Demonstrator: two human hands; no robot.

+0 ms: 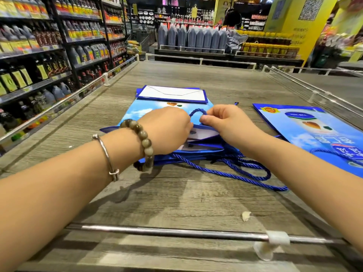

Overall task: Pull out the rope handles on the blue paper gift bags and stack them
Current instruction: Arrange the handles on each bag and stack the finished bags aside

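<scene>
A pile of flat blue paper gift bags (137, 109) lies in the middle of the wooden display table (176, 193), mouths toward me. My left hand (167, 130) reaches into the open mouth of the top bag and presses on it. My right hand (224, 122) pinches a loop of blue rope handle (196, 111) that rises out of that bag. Several loose rope handles (245, 169) trail from the pile over the table toward me. A second group of blue bags (306, 130) lies flat at the right, with its handle out.
A metal rail (176, 231) runs along the table's near edge, with more rails on the left and right sides. Shelves of bottles (39, 46) line the left aisle. Dark jugs (192, 38) stand behind the table. A person (232, 26) stands far back.
</scene>
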